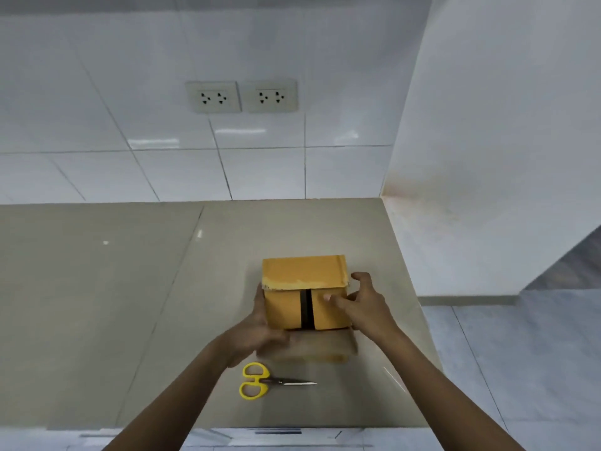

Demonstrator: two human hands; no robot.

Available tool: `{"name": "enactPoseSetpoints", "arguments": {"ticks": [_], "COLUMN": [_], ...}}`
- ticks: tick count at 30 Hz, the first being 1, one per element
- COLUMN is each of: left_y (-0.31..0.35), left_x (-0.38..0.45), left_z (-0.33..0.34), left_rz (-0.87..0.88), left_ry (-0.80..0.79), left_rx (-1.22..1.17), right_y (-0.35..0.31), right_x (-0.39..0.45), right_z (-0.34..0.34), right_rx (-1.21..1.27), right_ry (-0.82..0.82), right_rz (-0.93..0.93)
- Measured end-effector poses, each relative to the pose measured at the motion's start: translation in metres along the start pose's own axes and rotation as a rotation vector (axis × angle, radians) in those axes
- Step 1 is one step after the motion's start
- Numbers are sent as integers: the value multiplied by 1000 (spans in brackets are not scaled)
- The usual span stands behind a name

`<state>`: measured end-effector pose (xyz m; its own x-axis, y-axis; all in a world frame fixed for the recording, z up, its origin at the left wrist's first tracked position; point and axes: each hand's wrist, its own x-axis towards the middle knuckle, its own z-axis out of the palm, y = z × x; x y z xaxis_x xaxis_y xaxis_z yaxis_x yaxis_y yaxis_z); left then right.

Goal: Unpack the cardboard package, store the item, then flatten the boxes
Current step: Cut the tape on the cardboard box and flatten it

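Cardboard box (305, 294) sits centre stage on the beige countertop (130, 288), toward its right side, well short of the tiled wall. It's a small orange-brown package, and a dark strip of tape (306, 309) runs across the face turned toward the camera. Along its upper edge the cardboard looks ragged and a flap overhangs slightly. The lower part of the box is smeared by blur, so exactly how it meets the counter is hard to call.

Left hand (260, 330) is wrapped against the box's left side, palm pressed to the cardboard, fingers curled under the near lower corner, gripping it. Right hand (357, 307) comes in from the other side: fingertips spread across the front face just right of the tape, thumb hooked up by the top right corner, holding on there too.

Just in front of the box, near the left wrist, yellow-handled scissors (270, 381) lie flat on the counter, blades closed and pointing right.

Up on the white tiled wall (97, 125), two double sockets (242, 96) sit side by side.
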<state>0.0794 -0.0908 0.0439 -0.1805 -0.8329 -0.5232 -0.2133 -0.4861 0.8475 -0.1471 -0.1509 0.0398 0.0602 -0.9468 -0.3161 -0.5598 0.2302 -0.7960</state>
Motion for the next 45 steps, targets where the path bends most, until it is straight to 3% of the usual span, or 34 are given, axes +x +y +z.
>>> {"name": "enactPoseSetpoints", "arguments": {"ticks": [3,8,12,17,21,26,30,35,39,45], "left_y": [-8,-9,-2,5,5,5,9,22,39,42], "left_x": [3,17,24,34,40,28,12,-6,-19,-29], "left_z": [17,24,23,28,27,5,-17,-36,-44,-56], "left_rz": [22,80,39,-151,-105,5,-13,43,251,630], "left_ry": [119,235,377,632,584,424,334,292,343,421], "left_rx": [164,173,202,642,657,413,146,88,219,806], "right_y": [-8,-9,-11,-12,-7,-12,-17,-23,-32,-19], "right_x": [6,0,2,1,12,28,35,31,24,8], "right_z": [16,48,39,17,-4,-24,-29,-31,-49,-60], "right_rx": [-218,-490,-396,-107,-120,-175,-111,-48,-13,80], "right_ry": [32,176,127,31,83,169,122,179,314,323], "right_rz": [-13,-72,-73,-85,-113,-115,-175,-243,-350,-431]}}
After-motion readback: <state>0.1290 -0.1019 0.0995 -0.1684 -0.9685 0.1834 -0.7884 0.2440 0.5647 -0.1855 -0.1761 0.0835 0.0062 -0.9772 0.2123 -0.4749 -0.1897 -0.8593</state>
